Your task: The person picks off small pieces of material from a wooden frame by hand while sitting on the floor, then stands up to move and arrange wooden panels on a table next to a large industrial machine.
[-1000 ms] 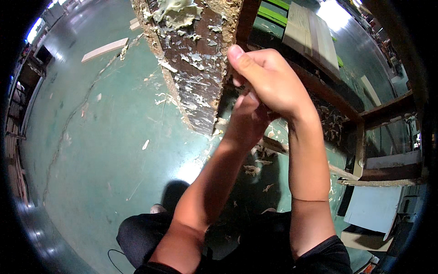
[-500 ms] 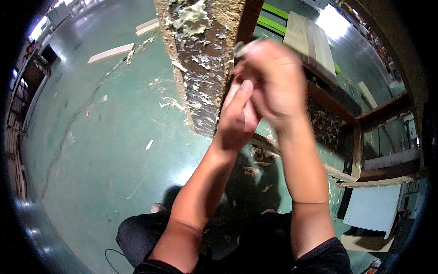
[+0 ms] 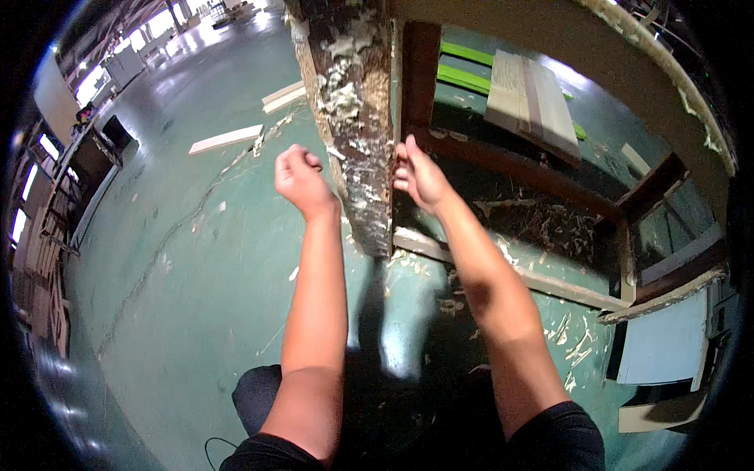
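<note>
A dark wooden post (image 3: pixel 357 125) of a frame stands in front of me, its face patched with pale, flaking dried foam or glue. To its left, my left hand (image 3: pixel 304 182) is closed with the fingers curled in; whatever it may hold is hidden. On the post's right side, my right hand (image 3: pixel 422 179) has its thumb raised apart from loosely bent fingers. Those fingertips are at the post's right edge, and I cannot tell whether they touch it. Nothing shows in the right hand.
The wooden frame (image 3: pixel 534 166) extends right, with a low rail (image 3: pixel 561 287) near the floor. Pale scraps (image 3: pixel 577 341) litter the green floor. Boards (image 3: pixel 534 102) lie on green bars behind the frame. Loose planks (image 3: pixel 226 140) lie left of the post. A light-blue panel (image 3: pixel 660 337) is at right.
My hands were together at the post's right edge and have moved apart. The left is now left of the post, the right lower beside it. The view has shifted, showing more of the frame.
</note>
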`<control>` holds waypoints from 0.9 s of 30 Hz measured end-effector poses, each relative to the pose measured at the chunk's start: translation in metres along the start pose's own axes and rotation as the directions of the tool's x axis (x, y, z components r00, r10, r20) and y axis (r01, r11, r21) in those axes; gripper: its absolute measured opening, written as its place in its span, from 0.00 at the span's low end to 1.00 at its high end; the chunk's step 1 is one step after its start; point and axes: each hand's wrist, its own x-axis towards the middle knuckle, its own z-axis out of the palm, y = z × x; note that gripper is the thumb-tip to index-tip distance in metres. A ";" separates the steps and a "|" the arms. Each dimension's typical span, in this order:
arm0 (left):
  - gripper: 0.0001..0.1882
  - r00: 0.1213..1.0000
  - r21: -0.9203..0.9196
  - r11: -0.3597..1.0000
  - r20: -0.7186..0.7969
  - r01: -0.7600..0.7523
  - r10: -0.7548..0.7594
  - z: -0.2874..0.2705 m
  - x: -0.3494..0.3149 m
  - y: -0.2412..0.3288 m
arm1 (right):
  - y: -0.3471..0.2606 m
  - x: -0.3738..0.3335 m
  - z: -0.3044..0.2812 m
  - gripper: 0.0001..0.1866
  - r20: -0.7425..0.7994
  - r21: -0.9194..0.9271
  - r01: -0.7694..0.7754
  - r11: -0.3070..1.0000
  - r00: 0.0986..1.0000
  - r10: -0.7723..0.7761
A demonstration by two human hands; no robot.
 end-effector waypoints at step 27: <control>0.08 0.434 -0.096 0.437 -0.053 0.894 -0.899 -0.113 -0.181 -0.192 | -0.020 0.009 -0.014 0.29 0.240 -0.707 0.450 0.546 0.879 -0.413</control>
